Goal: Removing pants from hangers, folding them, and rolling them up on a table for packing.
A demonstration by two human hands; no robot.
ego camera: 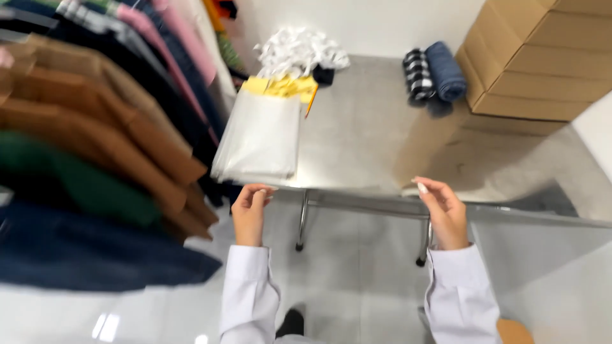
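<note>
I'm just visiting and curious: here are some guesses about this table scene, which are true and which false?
1. A stack of clear plastic bags lies on the metal table. True.
2. The left hand holds a pair of scissors. False: it holds nothing that can be seen, and hovers at the table's near edge below the bags.
3. Cardboard boxes are piled at the far right. True.
4. The rolled dark blue cloth lies beside the right hand. False: it sits far back by the boxes.
5. Clothes hang on the left. True.
</note>
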